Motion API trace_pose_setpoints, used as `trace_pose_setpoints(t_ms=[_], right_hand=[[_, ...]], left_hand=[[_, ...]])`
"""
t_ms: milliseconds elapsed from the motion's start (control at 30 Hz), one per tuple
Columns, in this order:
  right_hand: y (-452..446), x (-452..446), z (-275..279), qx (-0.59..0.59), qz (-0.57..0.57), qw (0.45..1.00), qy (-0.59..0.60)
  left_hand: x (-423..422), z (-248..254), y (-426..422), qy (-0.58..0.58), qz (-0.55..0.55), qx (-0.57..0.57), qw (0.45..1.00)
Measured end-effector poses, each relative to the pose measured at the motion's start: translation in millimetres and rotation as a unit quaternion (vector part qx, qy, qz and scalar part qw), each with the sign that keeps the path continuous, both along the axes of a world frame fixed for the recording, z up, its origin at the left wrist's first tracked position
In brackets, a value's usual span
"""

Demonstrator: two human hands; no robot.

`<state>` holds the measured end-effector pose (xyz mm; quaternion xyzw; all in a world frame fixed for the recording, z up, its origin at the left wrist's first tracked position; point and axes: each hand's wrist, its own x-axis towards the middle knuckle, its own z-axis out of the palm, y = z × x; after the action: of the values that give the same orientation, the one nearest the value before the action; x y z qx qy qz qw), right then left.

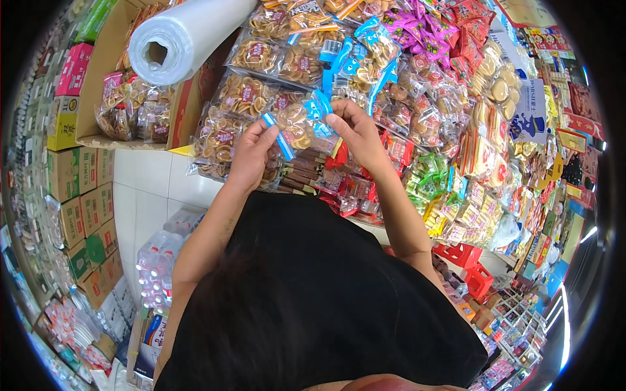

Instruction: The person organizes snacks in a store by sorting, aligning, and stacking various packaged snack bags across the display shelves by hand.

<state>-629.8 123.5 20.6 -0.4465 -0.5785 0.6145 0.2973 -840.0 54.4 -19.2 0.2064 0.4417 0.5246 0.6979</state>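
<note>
Between my two hands is a clear snack bag (295,128) with blue ends and tan pieces inside, held above the heaped snacks. My left hand (253,151) pinches its blue-and-white strip at the lower left. The bag's blue printed end is gripped by my right hand (355,130), thumb on top. Just beyond my hands lie similar blue-trimmed bags (357,62) of tan snacks. Clear packs of round tan crisps (244,91) with dark red labels are stacked beside my left hand. Red packets (352,192) sit below my right hand.
A big roll of clear plastic bags (189,36) rests at the upper left over a cardboard box (186,117) of packets. Purple packets (420,29) and green ones (427,176) are to the right. Bottled drinks (156,264) and stacked cartons (91,218) stand on the floor at left.
</note>
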Motion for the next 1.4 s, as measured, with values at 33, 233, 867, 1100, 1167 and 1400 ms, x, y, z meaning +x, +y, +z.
trace_pose_setpoints(t_ms=[33,233,867,1100,1167,1400], right_hand=[[-1,-1,3,0.000,0.000,1.000,0.000],[-7,-6,12,-0.054,0.032,0.997,0.033],[-6,2,-5,0.010,-0.021,1.000,0.006],[-6,1,-5,0.013,-0.032,0.999,0.010],[-6,2,-7,0.018,-0.033,0.999,0.009],[-5,2,-7,0.017,-0.043,0.999,0.004]], left_hand=[[0,2,0,0.005,0.004,-0.003,1.000],[0,2,0,0.007,0.010,-0.002,1.000],[3,-4,-2,0.049,-0.025,-0.010,0.998],[3,-7,-2,0.047,-0.025,-0.027,0.998],[6,-2,-1,0.051,-0.012,-0.024,0.998],[3,-8,0,0.061,-0.026,-0.027,0.997]])
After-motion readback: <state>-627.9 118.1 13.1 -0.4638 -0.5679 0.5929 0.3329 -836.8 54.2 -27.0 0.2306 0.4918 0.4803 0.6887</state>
